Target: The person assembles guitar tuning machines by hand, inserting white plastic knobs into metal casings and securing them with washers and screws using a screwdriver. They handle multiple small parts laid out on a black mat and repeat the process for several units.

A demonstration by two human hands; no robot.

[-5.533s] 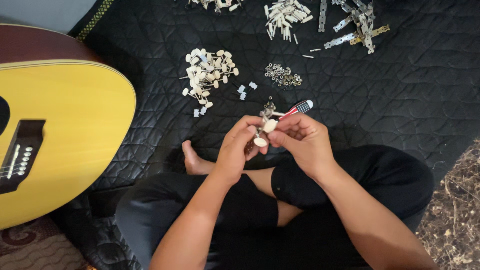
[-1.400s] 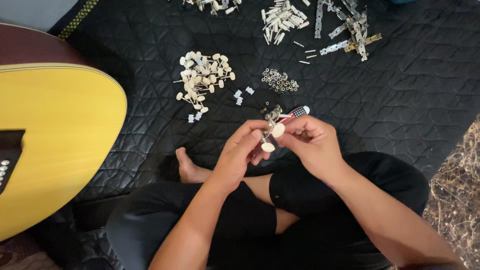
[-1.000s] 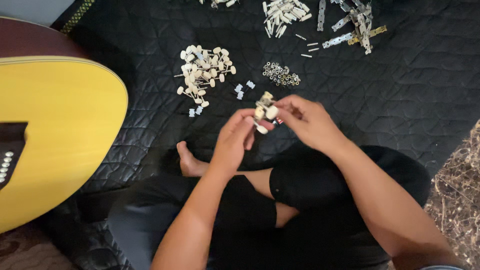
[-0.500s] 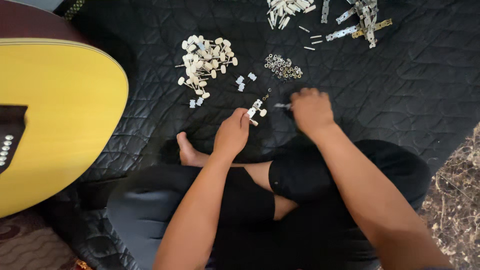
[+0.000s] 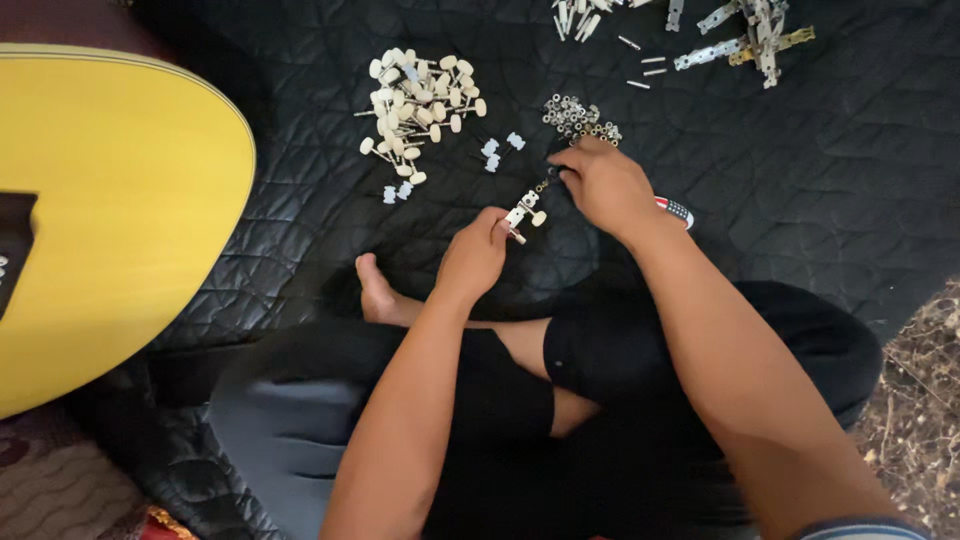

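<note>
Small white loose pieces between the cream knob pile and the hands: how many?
5, possibly more hidden. Two pieces lie below the cream knob pile; three pieces sit right of it, near the left hand holding a tuner part.

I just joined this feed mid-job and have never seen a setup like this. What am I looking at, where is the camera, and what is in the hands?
There is no machine here: a person sits cross-legged on a black quilted mat, and the single camera is worn on their head, looking down at their own two arms.

The left hand holds a small guitar tuning peg with cream knobs. The right hand reaches to the mat beside a little heap of small metal rings; whether it grips anything is hidden. A striped tool handle pokes out behind its wrist.

Also on the mat: a pile of cream knobbed pegs, a few loose white bits, and metal tuner strips at the top. A yellow acoustic guitar lies to the left.
</note>
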